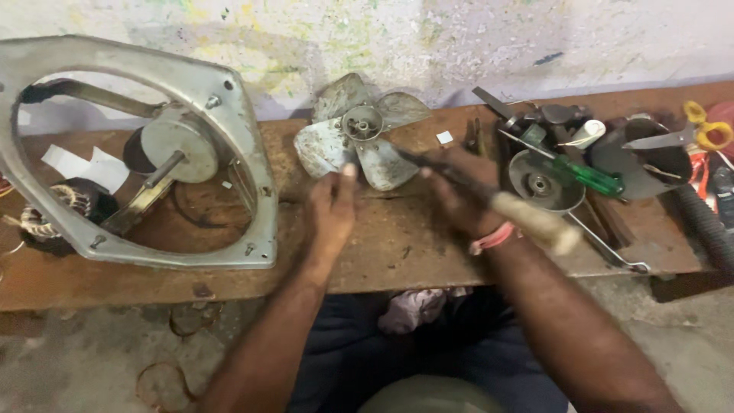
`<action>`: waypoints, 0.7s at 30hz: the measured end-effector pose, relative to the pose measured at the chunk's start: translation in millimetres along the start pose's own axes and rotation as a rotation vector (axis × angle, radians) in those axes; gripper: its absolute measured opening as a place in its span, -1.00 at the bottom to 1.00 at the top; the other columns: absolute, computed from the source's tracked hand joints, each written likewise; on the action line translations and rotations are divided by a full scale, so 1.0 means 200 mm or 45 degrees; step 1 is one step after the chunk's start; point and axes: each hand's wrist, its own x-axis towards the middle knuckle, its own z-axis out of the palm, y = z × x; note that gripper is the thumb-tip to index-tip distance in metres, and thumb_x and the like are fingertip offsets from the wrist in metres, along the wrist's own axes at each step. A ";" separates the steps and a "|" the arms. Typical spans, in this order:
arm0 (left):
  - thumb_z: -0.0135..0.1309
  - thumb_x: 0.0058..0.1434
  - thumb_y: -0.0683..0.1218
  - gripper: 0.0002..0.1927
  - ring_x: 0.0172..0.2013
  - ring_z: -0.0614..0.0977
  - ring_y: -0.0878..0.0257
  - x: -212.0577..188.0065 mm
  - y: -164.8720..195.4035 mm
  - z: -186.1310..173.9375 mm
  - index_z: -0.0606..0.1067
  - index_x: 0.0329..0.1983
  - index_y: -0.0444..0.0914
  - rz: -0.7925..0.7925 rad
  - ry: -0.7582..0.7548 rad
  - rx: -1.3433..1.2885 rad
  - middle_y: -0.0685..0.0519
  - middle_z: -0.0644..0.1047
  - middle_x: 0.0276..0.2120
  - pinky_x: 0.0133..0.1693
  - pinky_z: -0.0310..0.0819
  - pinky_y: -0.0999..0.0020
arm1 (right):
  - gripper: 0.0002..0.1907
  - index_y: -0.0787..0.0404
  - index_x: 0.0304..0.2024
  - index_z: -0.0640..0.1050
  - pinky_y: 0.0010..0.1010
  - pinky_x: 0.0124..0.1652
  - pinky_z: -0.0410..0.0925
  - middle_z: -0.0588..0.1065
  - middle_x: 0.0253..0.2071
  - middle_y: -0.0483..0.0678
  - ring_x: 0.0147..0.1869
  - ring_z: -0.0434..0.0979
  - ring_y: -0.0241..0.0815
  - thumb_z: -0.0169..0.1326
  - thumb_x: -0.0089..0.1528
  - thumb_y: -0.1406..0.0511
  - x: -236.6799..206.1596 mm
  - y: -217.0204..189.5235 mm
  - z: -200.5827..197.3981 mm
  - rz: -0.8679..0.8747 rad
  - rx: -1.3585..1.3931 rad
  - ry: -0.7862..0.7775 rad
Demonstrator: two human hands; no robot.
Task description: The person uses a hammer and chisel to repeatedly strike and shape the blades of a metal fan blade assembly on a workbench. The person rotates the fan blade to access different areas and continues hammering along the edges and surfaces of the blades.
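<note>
A dusty metal fan blade (359, 138) with several paddles lies on the wooden bench (397, 245), against the wall. My left hand (332, 206) reaches toward it, thumb touching the edge of a lower paddle, fingers apart. My right hand (459, 195) grips a long tool with a pale wooden handle (527, 218); its dark shaft points at the blade's hub (362, 122). The tool is blurred by motion.
A grey exhaust fan frame with motor and shaft (168, 153) stands at the left, a copper winding (61, 206) beside it. At the right lie a green-handled screwdriver (589, 176), a round metal part (543, 183), yellow-handled scissors (707, 130) and other tools.
</note>
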 end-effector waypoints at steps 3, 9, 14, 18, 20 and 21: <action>0.10 0.33 -0.06 -0.76 -0.52 0.68 0.29 0.05 0.05 0.07 0.51 -0.10 -0.35 -0.091 -0.201 -0.035 0.01 0.64 -0.39 -0.55 0.63 0.36 | -0.76 0.24 -0.05 0.62 -0.22 -0.13 0.46 0.60 -0.18 0.10 -0.13 0.62 0.07 0.24 0.24 0.34 0.01 -0.05 0.06 -0.083 -0.033 -0.138; -0.04 0.38 -0.14 -0.78 -0.56 0.64 0.20 0.17 0.05 0.16 0.48 0.00 -0.36 -0.221 -0.383 -0.146 -0.08 0.63 -0.39 -0.56 0.55 0.30 | -0.66 0.22 -0.03 0.62 -0.09 -0.08 0.43 0.61 -0.13 0.13 -0.08 0.62 0.17 0.23 0.12 0.32 0.05 -0.05 0.09 -0.303 -0.194 -0.257; -0.06 0.33 -0.21 -0.75 -0.36 0.68 0.23 0.15 -0.01 0.17 0.47 0.06 -0.32 -0.061 -0.273 0.111 0.00 0.66 -0.28 -0.33 0.59 0.32 | -0.63 0.19 0.03 0.61 -0.12 -0.09 0.47 0.60 -0.14 0.14 -0.07 0.62 0.19 0.18 0.15 0.36 0.07 -0.03 0.12 -0.033 -0.204 -0.296; 0.01 0.30 -0.23 -0.72 -0.25 0.67 0.15 0.16 -0.01 0.16 0.49 0.07 -0.34 0.160 -0.200 0.243 -0.05 0.65 -0.22 -0.21 0.54 0.24 | -0.65 0.19 0.03 0.59 -0.11 -0.09 0.46 0.59 -0.10 0.16 -0.05 0.62 0.22 0.19 0.17 0.37 0.08 -0.04 0.14 -0.170 -0.190 -0.288; 0.05 0.29 -0.23 -0.72 -0.19 0.68 0.10 0.17 -0.02 0.15 0.51 0.06 -0.35 0.260 -0.165 0.320 -0.09 0.66 -0.20 -0.14 0.52 0.20 | -0.64 0.21 0.05 0.57 -0.11 -0.09 0.46 0.58 -0.09 0.16 -0.04 0.61 0.23 0.18 0.18 0.38 0.11 -0.04 0.15 -0.233 -0.157 -0.262; 0.05 0.28 -0.23 -0.74 -0.17 0.69 0.09 0.18 -0.02 0.15 0.52 0.03 -0.34 0.234 -0.173 0.301 -0.09 0.66 -0.20 -0.12 0.53 0.19 | -0.61 0.23 0.06 0.57 -0.11 -0.10 0.46 0.58 -0.11 0.17 -0.06 0.61 0.25 0.17 0.15 0.39 0.12 -0.04 0.15 -0.200 -0.155 -0.259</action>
